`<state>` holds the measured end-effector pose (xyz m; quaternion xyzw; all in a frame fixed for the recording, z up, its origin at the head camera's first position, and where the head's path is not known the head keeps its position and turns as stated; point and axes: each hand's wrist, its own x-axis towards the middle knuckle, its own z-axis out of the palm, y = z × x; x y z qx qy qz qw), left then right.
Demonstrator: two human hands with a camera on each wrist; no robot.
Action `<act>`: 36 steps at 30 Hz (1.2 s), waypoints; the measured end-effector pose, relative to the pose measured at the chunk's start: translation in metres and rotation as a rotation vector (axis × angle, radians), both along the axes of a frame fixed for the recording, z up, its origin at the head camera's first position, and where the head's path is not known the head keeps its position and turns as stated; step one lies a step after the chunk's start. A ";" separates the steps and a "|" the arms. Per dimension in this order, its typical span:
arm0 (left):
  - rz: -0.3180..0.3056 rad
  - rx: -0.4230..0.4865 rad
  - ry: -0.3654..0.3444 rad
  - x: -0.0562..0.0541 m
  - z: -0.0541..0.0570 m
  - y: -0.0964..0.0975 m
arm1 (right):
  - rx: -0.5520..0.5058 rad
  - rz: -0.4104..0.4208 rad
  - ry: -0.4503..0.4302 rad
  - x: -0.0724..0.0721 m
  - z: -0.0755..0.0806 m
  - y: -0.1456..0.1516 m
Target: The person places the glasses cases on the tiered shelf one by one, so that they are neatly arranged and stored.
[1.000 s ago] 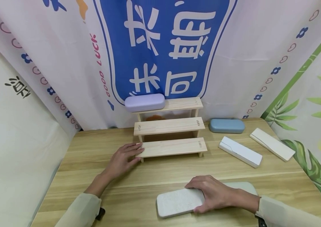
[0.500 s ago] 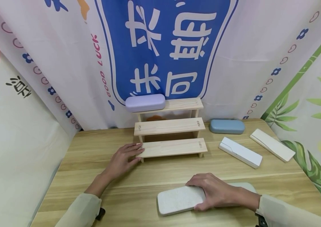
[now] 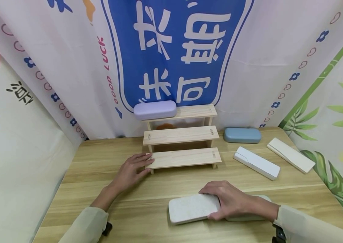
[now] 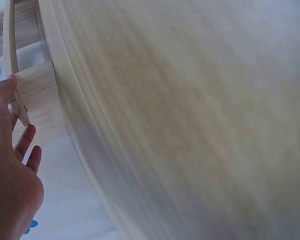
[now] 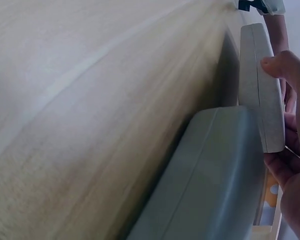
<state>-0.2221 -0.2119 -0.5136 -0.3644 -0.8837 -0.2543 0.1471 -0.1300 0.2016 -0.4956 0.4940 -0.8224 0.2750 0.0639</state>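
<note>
My right hand grips a speckled light-grey glasses case across its right end, thumb on the near side and fingers on the far side. In the right wrist view this case stands off the tabletop, a shadow beside it. A grey-green glasses case lies on the table below my right hand, partly hidden by the wrist in the head view. My left hand holds the left end of the lowest step of a three-step wooden shelf. In the left wrist view, the board end sits between thumb and fingers.
A lilac glasses case rests on the top step's left end. Right of the shelf lie a blue glasses case, a narrow white case and a cream flap case. A printed curtain hangs behind the wooden table.
My right hand has raised the light-grey glasses case slightly and moved it a little away from me, showing more of the grey-green case's near edge. My left hand stays on the shelf.
</note>
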 end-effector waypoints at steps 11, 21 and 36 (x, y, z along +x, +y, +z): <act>-0.009 0.001 0.024 0.000 -0.001 0.000 | -0.051 0.010 0.017 -0.008 0.011 0.005; -0.001 -0.005 0.016 0.000 0.001 0.000 | -0.060 -0.009 0.081 -0.018 0.020 0.010; -0.006 -0.001 0.011 0.001 0.001 0.000 | -0.025 -0.077 0.095 -0.030 0.037 0.020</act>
